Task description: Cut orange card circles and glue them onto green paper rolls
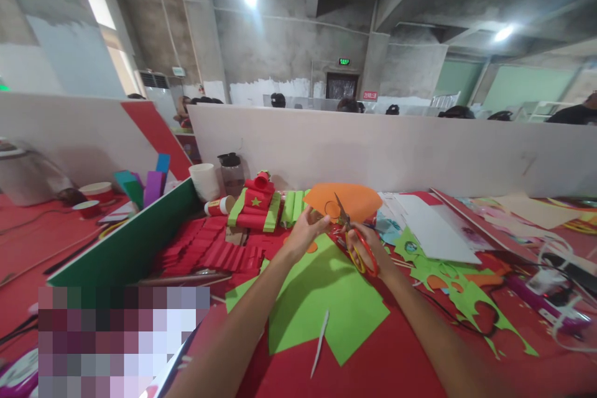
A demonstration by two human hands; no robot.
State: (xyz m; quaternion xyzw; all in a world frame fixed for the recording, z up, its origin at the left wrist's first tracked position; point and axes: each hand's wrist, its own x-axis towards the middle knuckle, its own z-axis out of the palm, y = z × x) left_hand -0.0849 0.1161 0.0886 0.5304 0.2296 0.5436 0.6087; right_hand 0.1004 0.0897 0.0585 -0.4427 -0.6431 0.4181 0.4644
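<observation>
An orange sheet is held up above the table, with a dark circle outline near its left part. My left hand pinches the sheet's lower left edge. Red-and-yellow-handled scissors are in my right hand, its fingers in the handles. The blades point up and to the left, spread apart beside the circle outline at the sheet's edge. Beneath both hands lie green sheets, with a thin white strip on top. A small orange piece is next to my left hand.
Folded red strips and a red-green paper model lie at the left, by a green board. A white cup and dark-lidded bottle stand behind. At right are green scraps, white board and a purple tool.
</observation>
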